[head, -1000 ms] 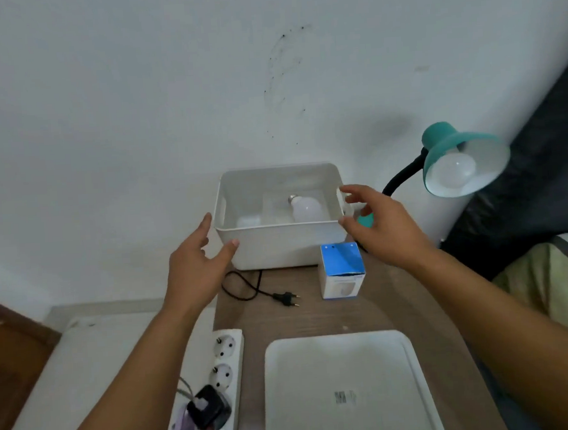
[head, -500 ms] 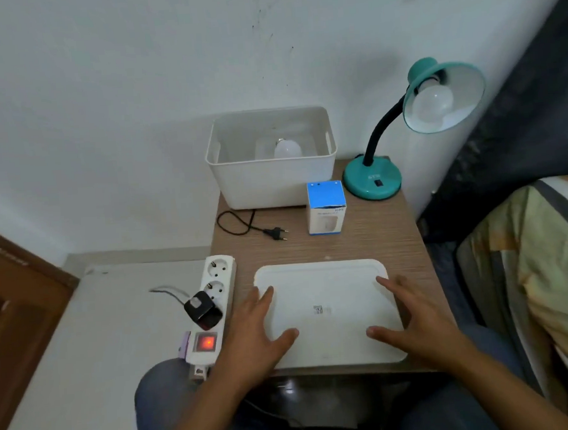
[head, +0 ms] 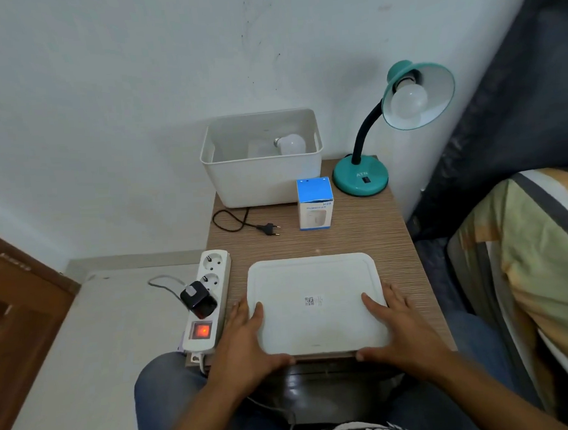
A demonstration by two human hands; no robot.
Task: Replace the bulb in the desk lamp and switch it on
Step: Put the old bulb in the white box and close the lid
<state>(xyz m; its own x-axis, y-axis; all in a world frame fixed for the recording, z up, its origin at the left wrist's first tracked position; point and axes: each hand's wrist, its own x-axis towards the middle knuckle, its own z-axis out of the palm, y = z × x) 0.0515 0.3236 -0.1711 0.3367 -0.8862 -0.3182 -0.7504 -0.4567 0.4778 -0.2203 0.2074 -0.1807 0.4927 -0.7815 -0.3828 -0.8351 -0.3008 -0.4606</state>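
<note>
1. The left hand [head: 247, 343] and right hand [head: 399, 330] grip the near corners of the white lid [head: 314, 299], fingers on top and thumbs hooked under its front edge, probably to steady or shift it.
2. The lid lies flat at the front of the bench [head: 370, 232], which keeps the tub [head: 264, 179] open for reaching in.
3. A loose bulb [head: 291, 144] lies in the tub; whether it is the fresh one I cannot tell.
4. The lamp [head: 412, 107] at the back right has a bulb fitted, unlit.
5. Its plug [head: 268, 229] lies unplugged on the bench near the power strip [head: 211, 295], so swapping looks safe.
</note>
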